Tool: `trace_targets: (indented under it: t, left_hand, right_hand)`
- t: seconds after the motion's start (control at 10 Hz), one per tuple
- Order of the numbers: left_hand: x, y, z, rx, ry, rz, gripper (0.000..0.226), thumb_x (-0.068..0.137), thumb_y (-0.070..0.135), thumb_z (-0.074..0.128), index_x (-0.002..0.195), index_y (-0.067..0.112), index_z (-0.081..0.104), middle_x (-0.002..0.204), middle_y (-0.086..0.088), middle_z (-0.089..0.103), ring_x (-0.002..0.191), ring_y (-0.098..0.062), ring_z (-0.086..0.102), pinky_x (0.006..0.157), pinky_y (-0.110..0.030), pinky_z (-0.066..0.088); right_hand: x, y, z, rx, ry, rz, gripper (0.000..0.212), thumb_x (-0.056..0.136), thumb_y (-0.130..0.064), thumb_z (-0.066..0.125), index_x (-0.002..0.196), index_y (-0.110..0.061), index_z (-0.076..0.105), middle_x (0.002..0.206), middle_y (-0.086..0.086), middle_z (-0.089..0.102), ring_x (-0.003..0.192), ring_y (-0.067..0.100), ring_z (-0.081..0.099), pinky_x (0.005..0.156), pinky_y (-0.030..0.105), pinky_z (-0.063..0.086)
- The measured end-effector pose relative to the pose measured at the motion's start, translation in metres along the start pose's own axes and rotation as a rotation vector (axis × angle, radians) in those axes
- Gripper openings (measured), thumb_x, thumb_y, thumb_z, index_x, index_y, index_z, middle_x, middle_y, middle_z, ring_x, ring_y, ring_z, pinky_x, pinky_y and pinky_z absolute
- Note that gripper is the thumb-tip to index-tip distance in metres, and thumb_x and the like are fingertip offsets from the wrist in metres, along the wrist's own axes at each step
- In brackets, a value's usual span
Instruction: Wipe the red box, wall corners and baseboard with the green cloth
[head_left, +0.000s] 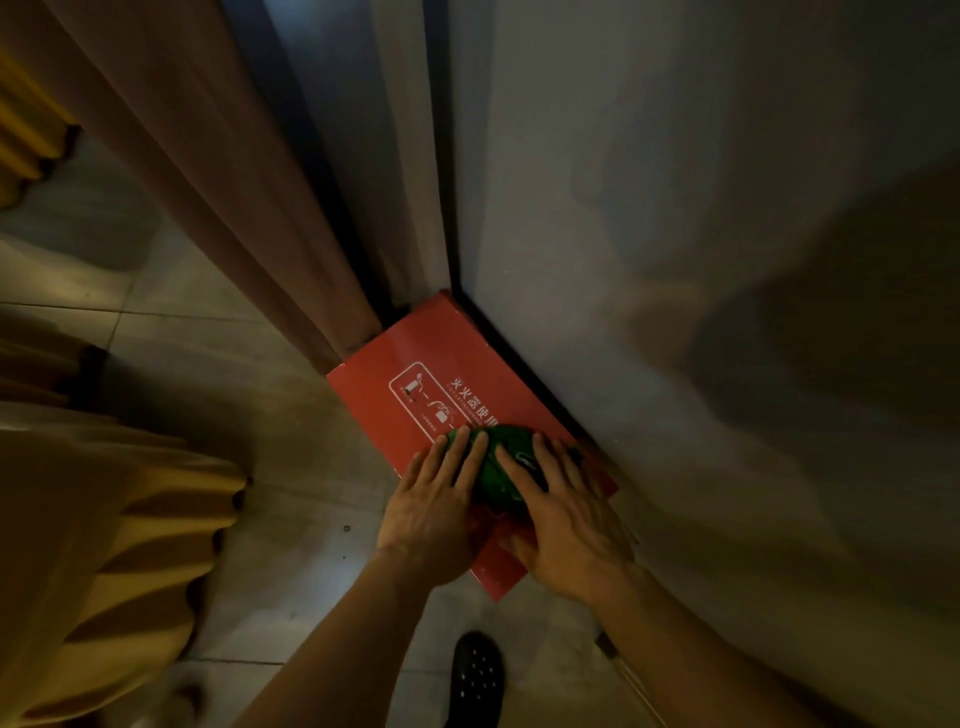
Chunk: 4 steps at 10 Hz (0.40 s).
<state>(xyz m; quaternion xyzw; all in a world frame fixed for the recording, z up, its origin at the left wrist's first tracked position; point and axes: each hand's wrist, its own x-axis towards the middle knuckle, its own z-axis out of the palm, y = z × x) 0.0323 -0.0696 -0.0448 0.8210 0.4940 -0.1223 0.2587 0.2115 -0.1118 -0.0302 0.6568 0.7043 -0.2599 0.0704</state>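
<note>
Red box (415, 358) on the floor against the wall (675, 260), green cloth (496, 467) bunched on its top, left hand (434, 514) and right hand (566, 514) pressing flat, fingers spread over the cloth

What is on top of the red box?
A bunched green cloth lies on the red box, with the left hand and right hand pressed flat on it. White printed instructions show beside it; the cloth and hands cover the rest.
</note>
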Motion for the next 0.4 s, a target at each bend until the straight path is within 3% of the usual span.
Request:
trace_targets:
  t: [0.1, 0.4]
  left_hand:
    - [-0.006, 0.001, -0.010, -0.022, 0.010, 0.001, 0.098, 0.096, 0.059, 0.052, 0.157, 0.030, -0.020, 0.168, 0.003, -0.018, 0.155, -0.021, -0.015, 0.127, -0.046, 0.000]
    - [-0.065, 0.018, -0.049, 0.054, 0.094, 0.039, 0.099, 0.095, 0.056, 0.058, 0.159, 0.031, -0.013, 0.170, 0.001, -0.007, 0.156, -0.023, -0.006, 0.127, -0.044, 0.002]
  right_hand:
    - [-0.004, -0.004, -0.006, 0.043, 0.035, 0.021, 0.084, 0.090, -0.051, 0.057, 0.153, -0.042, 0.002, 0.165, 0.005, 0.003, 0.150, 0.030, -0.001, 0.120, 0.050, 0.019]
    - [-0.069, -0.019, -0.033, 0.038, 0.139, 0.112, 0.086, 0.087, -0.058, 0.058, 0.155, -0.033, 0.012, 0.162, 0.010, 0.017, 0.147, 0.031, 0.016, 0.117, 0.047, 0.026]
